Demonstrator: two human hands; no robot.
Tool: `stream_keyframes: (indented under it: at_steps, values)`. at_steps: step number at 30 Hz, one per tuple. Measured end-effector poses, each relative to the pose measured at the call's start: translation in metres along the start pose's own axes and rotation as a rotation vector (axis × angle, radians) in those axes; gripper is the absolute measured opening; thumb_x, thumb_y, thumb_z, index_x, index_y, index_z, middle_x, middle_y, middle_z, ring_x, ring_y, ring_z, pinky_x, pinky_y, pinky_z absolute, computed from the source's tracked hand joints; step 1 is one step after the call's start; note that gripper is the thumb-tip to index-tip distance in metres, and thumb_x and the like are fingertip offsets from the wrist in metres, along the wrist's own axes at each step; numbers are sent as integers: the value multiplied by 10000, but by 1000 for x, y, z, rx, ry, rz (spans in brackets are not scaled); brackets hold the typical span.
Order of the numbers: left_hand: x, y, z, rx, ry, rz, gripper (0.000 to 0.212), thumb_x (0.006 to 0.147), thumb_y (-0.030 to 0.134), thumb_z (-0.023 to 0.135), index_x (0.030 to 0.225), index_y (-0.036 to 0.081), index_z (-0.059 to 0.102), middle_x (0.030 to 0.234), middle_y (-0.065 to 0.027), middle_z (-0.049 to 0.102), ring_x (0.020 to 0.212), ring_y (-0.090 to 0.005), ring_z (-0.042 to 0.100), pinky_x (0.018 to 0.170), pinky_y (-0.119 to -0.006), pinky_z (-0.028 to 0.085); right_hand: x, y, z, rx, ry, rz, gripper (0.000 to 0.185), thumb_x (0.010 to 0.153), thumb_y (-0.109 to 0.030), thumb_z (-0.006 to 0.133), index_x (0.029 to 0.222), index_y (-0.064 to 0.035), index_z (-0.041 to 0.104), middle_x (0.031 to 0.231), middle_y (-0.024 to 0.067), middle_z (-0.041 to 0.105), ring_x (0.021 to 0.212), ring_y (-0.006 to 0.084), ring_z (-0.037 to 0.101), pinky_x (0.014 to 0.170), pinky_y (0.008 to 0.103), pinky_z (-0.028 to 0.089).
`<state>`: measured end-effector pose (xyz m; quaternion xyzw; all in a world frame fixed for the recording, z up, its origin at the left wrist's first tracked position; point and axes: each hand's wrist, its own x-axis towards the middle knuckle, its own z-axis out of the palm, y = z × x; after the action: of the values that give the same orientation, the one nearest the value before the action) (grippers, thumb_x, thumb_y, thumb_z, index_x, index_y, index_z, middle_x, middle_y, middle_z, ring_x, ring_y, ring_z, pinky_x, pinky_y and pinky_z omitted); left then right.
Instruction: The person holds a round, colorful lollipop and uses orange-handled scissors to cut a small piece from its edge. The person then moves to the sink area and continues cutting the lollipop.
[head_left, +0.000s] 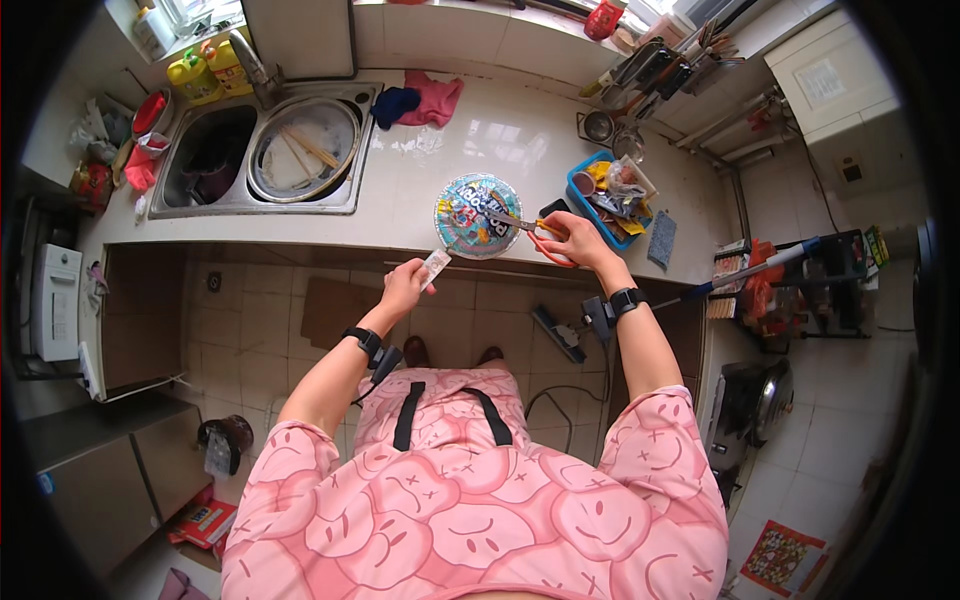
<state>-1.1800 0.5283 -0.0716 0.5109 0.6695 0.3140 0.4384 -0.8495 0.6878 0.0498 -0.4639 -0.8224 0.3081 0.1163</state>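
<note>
A round foil pan (466, 238) with a colourful printed cover bearing writing sits at the counter's front edge. My right hand (576, 236) grips a pair of scissors (512, 220) with orange-red handles. Their blades point left over the pan's cover; whether the tips touch it I cannot tell. Between the thumb and fingers of my left hand (407, 286) is a small white printed strip (436, 265), just off the pan's front-left rim. Whether the strip joins the pan is unclear.
A blue plastic basket (574, 196) of packets stands right of the pan, a dark phone-like object (553, 208) beside it. A blue-grey sponge cloth (661, 238) lies farther right. Leftward is a double sink (365, 165) holding a basin (255, 180) with chopsticks. Pink cloth (439, 97) lies behind.
</note>
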Motion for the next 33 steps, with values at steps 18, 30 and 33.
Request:
stream_keyframes:
  at_steps: [18, 30, 33]
  values:
    - [-9, 3, 0, 4, 14, 10, 213, 936, 241, 505, 928, 103, 667, 686, -36, 703, 747, -235, 675, 742, -376, 483, -7, -15, 5, -39, -11, 50, 452, 714, -319, 828, 1014, -38, 641, 799, 101, 626, 728, 221, 609, 664, 338, 485]
    - [-12, 2, 1, 60, -22, -8, 225, 924, 257, 505, 931, 126, 688, 662, -18, 699, 735, -224, 673, 761, -378, 470, -13, -17, 13, -108, 23, 23, 422, 691, -319, 832, 977, -77, 638, 768, 92, 637, 729, 257, 630, 655, 364, 488]
    - [-13, 5, 0, 100, -27, -15, 220, 933, 228, 511, 946, 94, 685, 682, -42, 702, 741, -210, 682, 736, -365, 498, -17, -22, 17, -236, 59, 32, 423, 687, -321, 833, 964, -81, 622, 790, 85, 645, 745, 268, 640, 653, 366, 495]
